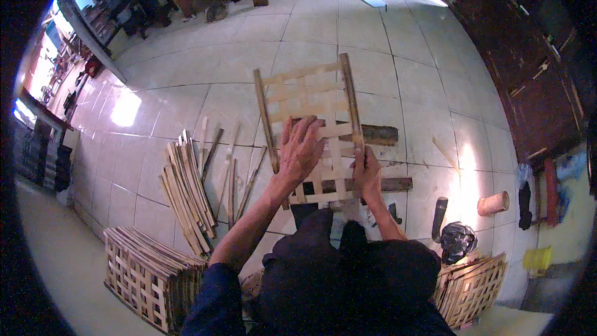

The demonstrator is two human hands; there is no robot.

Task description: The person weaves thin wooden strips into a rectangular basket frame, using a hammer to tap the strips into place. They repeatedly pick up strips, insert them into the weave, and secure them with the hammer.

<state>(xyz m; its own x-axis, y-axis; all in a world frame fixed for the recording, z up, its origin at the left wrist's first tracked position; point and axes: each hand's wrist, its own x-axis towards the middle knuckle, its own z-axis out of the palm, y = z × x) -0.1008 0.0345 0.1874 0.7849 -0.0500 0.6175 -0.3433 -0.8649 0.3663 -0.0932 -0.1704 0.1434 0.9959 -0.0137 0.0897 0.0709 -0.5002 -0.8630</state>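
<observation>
A woven lattice panel [303, 97] of pale flat strips, bamboo by its look, lies in front of me with a darker rail along each side. My left hand [301, 148] rests on its middle, fingers stretched over the weave. At the panel's right side, my right hand [368, 173] is closed round the rail, its fingertips partly hidden. Beneath the panel, a dark wooden board [380, 134] and a second board [397, 184] stick out to the right.
Loose strips [186, 190] lie fanned on the tiles at left. Stacked lattice panels [140, 274] stand at lower left, more panels [476, 289] at lower right. Near my right are a black plastic bag [459, 241], a dark tube-like object [439, 219] and a brownish cylinder [494, 203].
</observation>
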